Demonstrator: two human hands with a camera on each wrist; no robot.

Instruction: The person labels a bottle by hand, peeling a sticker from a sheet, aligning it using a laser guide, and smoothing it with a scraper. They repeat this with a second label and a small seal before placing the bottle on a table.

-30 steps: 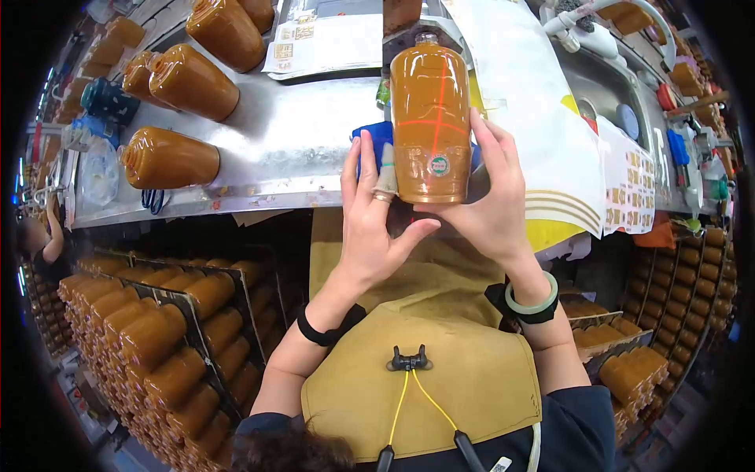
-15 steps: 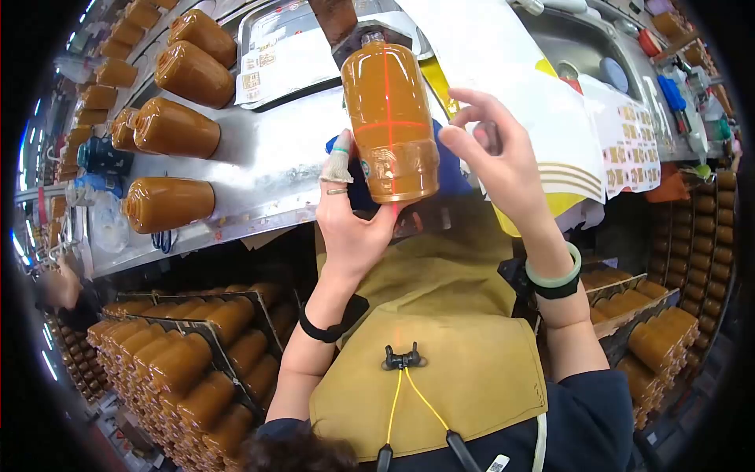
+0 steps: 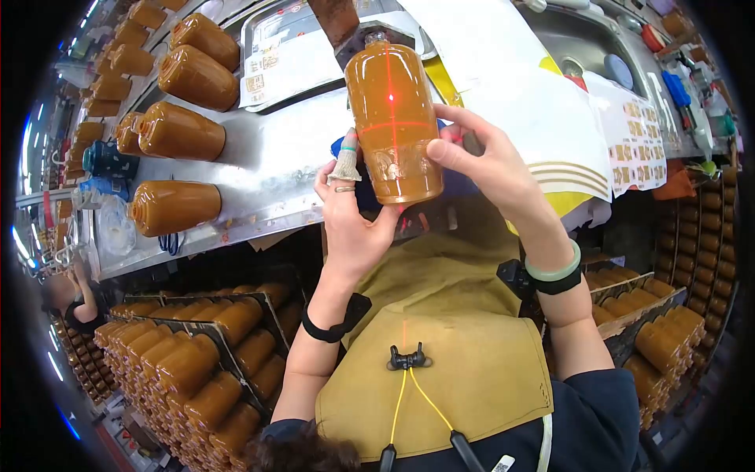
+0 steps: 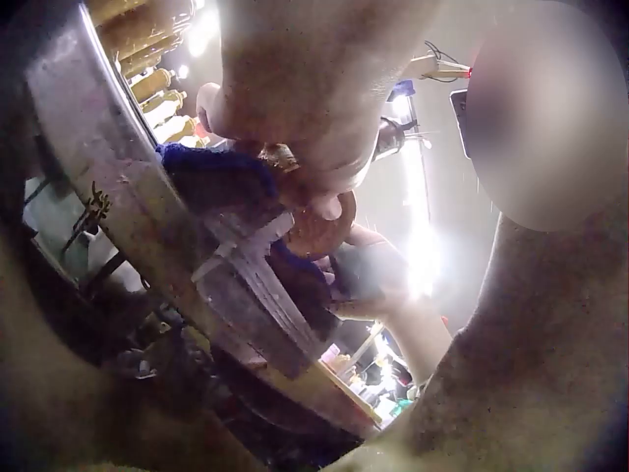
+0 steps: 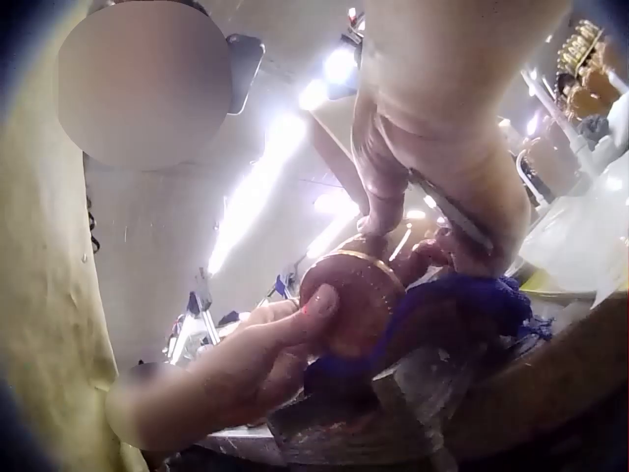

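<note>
A glossy brown bottle [image 3: 393, 102] lies neck away from the body, its neck at a dark metal bracket [image 3: 373, 39], over a blue cloth [image 3: 460, 179]. Red laser lines cross it, and a clear label band circles its lower part. The left hand [image 3: 350, 224] holds the base end, thumb on the base, a cloth-wrapped finger along the left side. At the right side, the right hand [image 3: 499, 161] has its thumb and index finger on the bottle. The right wrist view shows the left thumb against the round base [image 5: 354, 300], below the right hand [image 5: 442, 128].
Several brown bottles [image 3: 179, 130] lie on the metal table at left, near a tray [image 3: 303, 86]. White sheets [image 3: 519, 94] and a sink [image 3: 562, 47] are at right. Racks of bottles [image 3: 185, 362] stand below, and another person [image 3: 75, 295] is at far left.
The bottle has turned, and its round green mark has gone from sight. The left hand has gone to the base. The right hand left the bottle and has come back to its right side.
</note>
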